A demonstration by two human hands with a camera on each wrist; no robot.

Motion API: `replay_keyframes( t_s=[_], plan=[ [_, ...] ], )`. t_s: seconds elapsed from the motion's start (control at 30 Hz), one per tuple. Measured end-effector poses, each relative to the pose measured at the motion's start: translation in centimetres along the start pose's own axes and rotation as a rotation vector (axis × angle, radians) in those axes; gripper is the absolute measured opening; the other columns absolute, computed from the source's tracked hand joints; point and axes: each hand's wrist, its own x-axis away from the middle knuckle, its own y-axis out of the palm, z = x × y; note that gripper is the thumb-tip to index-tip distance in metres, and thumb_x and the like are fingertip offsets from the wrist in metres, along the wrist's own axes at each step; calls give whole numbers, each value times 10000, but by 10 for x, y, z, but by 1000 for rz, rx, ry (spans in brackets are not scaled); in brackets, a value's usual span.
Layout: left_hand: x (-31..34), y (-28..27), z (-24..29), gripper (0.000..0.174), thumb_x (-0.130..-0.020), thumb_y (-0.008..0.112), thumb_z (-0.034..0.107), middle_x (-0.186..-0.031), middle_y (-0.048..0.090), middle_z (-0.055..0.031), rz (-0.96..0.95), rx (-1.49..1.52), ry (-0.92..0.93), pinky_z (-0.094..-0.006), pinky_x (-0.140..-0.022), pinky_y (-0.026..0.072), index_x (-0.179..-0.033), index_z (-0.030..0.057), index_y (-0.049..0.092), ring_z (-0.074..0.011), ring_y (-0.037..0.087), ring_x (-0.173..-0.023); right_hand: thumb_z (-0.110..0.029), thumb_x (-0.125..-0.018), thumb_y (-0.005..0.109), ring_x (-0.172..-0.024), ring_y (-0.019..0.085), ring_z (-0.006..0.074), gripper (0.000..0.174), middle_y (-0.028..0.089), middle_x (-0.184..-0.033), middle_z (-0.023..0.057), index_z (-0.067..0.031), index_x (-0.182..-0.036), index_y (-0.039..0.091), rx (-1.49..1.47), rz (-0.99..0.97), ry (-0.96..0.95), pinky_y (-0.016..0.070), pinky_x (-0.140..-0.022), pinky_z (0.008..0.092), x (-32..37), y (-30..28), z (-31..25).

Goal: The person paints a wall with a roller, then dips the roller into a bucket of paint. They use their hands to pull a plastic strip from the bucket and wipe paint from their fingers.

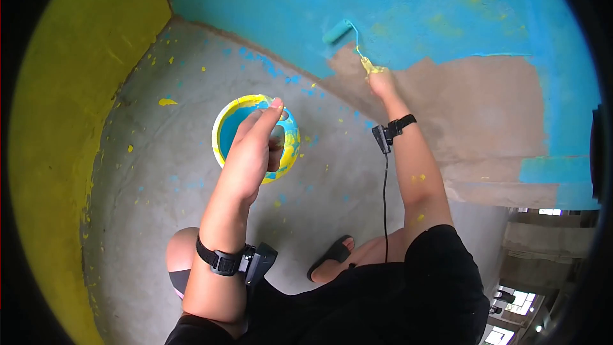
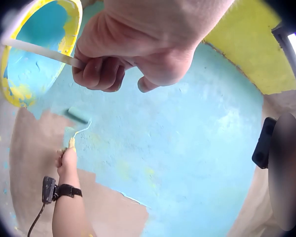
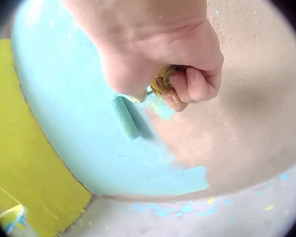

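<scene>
My right hand (image 1: 382,83) grips the yellow-smeared handle of a paint roller (image 1: 337,31), its fingers curled tightly round it in the right wrist view. The teal roller sleeve lies along the blue-painted wall (image 1: 415,0), at the border of a bare brownish patch (image 1: 479,102). My left hand (image 1: 249,150) holds the white bail handle (image 2: 42,53) of a paint bucket (image 1: 221,118). Blue paint shows inside this bucket, and yellow and blue smears cover its rim. From the head view, the left hand and forearm hide part of the bucket.
A yellow wall (image 1: 76,57) meets the blue wall at a corner on the left. The grey floor (image 1: 172,179) carries scattered yellow and blue paint spots. A sandalled foot (image 1: 332,259) stands below the bare patch. A black cable (image 1: 385,204) hangs from the right wrist camera.
</scene>
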Motion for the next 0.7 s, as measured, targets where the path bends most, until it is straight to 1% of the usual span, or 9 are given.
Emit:
replay_keyframes(
  t_s=[0.03,0.1,0.13,0.2,0.23,0.37,0.47,0.57,0.7],
  plan=[
    [1,0,-2,338,-972,581,464,-624,330,58,3,-1,16,-262,-501,181,-904,134,552,-65,219,-503,-324,-974,559,-504,563,207,280,614,-673,68,-74,-875,635,-1,3,-2,425,-461,370,11,-1,-7],
    [0,-4,0,339,-972,580,466,-624,328,58,-13,8,14,-262,-501,179,-918,132,558,-64,218,-503,-353,-997,538,-448,364,71,273,494,-624,-21,-122,-853,563,-696,-211,211,269,-394,254,30,-11,-22],
    [-2,-5,-1,341,-972,579,467,-624,327,58,-26,14,11,-262,-501,178,-933,129,565,-63,217,-503,-353,-997,538,-448,364,71,273,494,-624,-21,-122,-853,563,-692,-215,205,269,-394,254,30,-12,-15],
    [-3,-7,-4,344,-973,578,468,-624,322,59,-19,15,12,-263,-501,176,-940,125,565,-62,217,-504,-321,-1005,533,-448,326,56,278,424,-593,-46,-123,-811,563,-795,-147,292,221,-383,254,35,-21,2],
    [-3,-7,-6,348,-974,576,468,-624,317,60,-16,8,6,-264,-500,175,-947,122,566,-62,217,-504,-321,-1005,533,-448,326,56,278,424,-593,-46,-123,-811,563,-793,-149,290,221,-383,254,39,-25,13],
    [-2,-5,-6,349,-970,584,471,-623,316,59,-39,15,0,-262,-498,179,-905,133,530,-62,219,-504,-327,-985,576,-472,405,68,278,490,-624,-27,-120,-799,590,-561,125,355,280,-404,263,74,-42,52],
    [-2,-3,-2,362,-963,596,474,-623,315,54,-30,26,13,-259,-496,182,-867,143,487,-62,219,-502,-277,-974,566,-499,435,81,186,496,-654,-33,-141,-853,605,-514,152,364,324,-418,264,91,-45,76],
    [-3,0,-2,374,-956,606,479,-619,311,50,-56,27,-4,-257,-491,183,-859,146,467,-59,219,-500,-239,-969,562,-542,446,83,159,501,-681,-38,-150,-844,606,-511,191,302,325,-445,269,77,-30,94],
    [-2,3,-3,381,-958,597,489,-616,300,54,-26,-2,-1,-257,-490,176,-867,141,471,-59,214,-500,-222,-963,569,-583,456,86,127,509,-715,-39,-152,-865,607,-537,140,231,338,-480,278,55,4,52]
  ],
)
